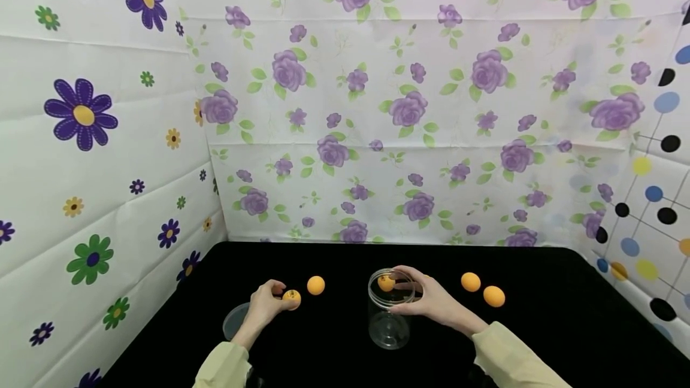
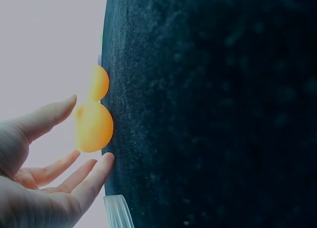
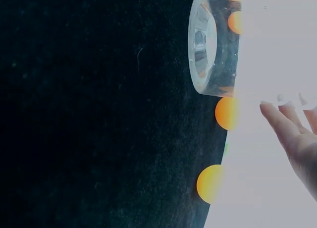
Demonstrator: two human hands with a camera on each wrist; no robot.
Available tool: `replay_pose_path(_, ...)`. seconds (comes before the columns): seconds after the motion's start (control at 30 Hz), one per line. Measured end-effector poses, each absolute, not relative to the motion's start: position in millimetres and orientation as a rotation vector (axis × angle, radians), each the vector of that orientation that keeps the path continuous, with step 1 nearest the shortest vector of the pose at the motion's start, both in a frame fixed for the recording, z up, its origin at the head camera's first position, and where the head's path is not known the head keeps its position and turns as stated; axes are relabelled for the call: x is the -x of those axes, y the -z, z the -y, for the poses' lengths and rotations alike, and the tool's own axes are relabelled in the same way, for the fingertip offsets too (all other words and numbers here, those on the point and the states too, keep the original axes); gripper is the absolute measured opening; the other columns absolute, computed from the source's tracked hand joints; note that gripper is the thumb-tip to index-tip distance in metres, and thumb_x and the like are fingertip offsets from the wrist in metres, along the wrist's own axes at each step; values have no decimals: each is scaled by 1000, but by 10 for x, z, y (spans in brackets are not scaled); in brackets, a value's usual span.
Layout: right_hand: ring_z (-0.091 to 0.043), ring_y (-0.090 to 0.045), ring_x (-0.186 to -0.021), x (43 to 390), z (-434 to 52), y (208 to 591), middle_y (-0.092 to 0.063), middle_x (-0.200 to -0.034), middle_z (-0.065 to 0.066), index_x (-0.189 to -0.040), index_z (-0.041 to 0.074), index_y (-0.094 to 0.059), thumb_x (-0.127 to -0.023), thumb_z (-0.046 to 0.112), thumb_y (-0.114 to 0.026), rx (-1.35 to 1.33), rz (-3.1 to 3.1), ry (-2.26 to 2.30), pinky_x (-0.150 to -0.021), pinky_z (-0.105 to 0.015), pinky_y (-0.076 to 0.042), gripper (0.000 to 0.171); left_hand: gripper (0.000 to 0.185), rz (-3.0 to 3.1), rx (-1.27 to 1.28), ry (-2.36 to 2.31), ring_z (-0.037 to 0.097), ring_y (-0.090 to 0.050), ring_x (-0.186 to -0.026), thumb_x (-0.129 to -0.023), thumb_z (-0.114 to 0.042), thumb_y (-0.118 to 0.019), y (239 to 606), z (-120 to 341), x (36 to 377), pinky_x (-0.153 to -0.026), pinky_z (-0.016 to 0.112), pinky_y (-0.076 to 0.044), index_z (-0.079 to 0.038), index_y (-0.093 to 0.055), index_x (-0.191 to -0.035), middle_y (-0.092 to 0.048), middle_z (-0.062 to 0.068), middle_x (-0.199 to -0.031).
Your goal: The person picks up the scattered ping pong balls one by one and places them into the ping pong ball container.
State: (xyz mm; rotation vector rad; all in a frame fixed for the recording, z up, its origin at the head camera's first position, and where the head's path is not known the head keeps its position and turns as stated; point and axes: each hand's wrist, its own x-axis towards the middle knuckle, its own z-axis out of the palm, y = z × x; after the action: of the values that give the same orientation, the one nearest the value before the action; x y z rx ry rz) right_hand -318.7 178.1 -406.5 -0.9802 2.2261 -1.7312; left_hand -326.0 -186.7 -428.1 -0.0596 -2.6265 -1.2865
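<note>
While both hands worked on the black tabletop (image 1: pixel 539 328), the items stood as follows.

Left hand (image 1: pixel 265 304): fingers loosely spread and cupped about an orange ball (image 1: pixel 291 299) lying on the cloth; in the left wrist view thumb and fingertips bracketed the ball, contact uncertain.
Second ball (image 1: pixel 315 285): just right of the first, apart from the fingers.
Right hand (image 1: pixel 431 301): fingers curved round the rim of the clear jar (image 1: pixel 389 322), pinching a ball (image 1: pixel 386 283) at its mouth.
Jar: upright, centre of table.
Two further balls (image 1: pixel 471 281): right of the jar, near each other.
Clear lid (image 1: pixel 235 320): left, beside the left wrist.
</note>
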Motion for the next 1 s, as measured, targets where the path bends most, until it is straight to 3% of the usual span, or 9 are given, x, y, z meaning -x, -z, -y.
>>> replay_pose_path(0.17, -44, -34, -118, 3185, -1806, 4062, -29, -136, -24, -138, 3, -31, -83, 7, -66, 1001, -2164, 1746, -80, -35, -47, 65, 49, 2615, 29, 1376, 27, -58, -73, -67, -8, -80, 4284, 1867, 3265, -59, 33, -51, 11, -55, -104, -55, 21, -94)
replay_pose_path(0.3, -44, -35, -118, 3174, -1834, 4045, -32, -135, -22, -137, 5, -33, -83, 7, -67, 1015, -2164, 1731, -80, -35, -47, 64, 48, 2635, 42, 1333, 29, -56, -77, -66, -10, -80, 4277, 1868, 3278, -63, 38, -49, 10, -56, -103, -56, 20, -93)
replay_pose_path(0.67, -45, -28, -121, 3185, -1924, 4048, -29, -138, -20, -140, 7, -30, -84, 7, -64, 1031, -2088, 1720, -87, -38, -42, 65, 31, 2619, 85, 1283, 19, -54, -69, -64, -8, -80, 4302, 1848, 3292, -63, 38, -46, 2, -62, -87, -60, 6, -80)
replay_pose_path(1.0, -44, -29, -121, 3202, -1962, 4063, -30, -136, -24, -140, 3, -29, -86, 2, -61, 1134, -2026, 1716, -93, -47, -34, 63, 30, 2629, 71, 1363, 19, -54, -65, -66, -4, -79, 4292, 1849, 3285, -58, 34, -48, 4, -61, -89, -58, 7, -78)
